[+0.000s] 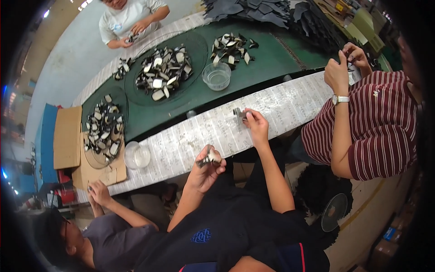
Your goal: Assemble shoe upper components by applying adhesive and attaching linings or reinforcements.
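My left hand [206, 172] is closed on a small black-and-white piece [210, 157], held up by the fingertips above the near edge of the bench. Its exact kind does not show. To the right and farther out, my right hand [257, 128] pinches a thin dark grey piece [239, 114] between thumb and fingers, over the paper-covered strip [181, 144]. The two hands are apart. Beyond them, on the green belt [179, 109], lies a large heap of similar black-and-white pieces [165, 70]. A round clear plastic tub [216, 77] stands beside it.
Another heap [104, 129] lies on cardboard [68, 138] at left, near a second clear tub [137, 155]. A smaller pile [231, 47] sits farther right. Dark flat sheets [253, 11] are stacked at the back. Co-workers handle pieces at left, across the belt and right [362, 122].
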{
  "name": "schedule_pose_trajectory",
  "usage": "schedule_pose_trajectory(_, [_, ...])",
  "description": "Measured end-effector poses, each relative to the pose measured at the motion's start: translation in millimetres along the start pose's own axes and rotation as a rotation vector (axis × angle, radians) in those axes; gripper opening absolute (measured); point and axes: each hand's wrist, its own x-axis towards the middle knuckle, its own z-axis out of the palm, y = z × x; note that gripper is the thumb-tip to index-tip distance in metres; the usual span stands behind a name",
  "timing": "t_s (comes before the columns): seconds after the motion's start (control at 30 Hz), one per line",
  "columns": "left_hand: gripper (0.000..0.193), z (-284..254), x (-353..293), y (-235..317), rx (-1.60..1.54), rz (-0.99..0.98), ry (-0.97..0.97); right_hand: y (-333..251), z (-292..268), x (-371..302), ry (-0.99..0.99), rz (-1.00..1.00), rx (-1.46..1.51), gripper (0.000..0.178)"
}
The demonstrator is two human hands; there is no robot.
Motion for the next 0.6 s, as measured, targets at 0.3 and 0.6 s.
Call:
schedule_pose_trajectory(0.3, [0.036, -100, 104, 99, 0.425, 0.147, 0.411, -2, -3, -4, -0.079, -0.015, -0.013, 0.025])
schedule_pose_trajectory(0.6, [0.039, -64, 231, 155, 0.705, 0.470, 0.432, 3, -8, -1, -0.095, -0.021, -0.056, 0.025])
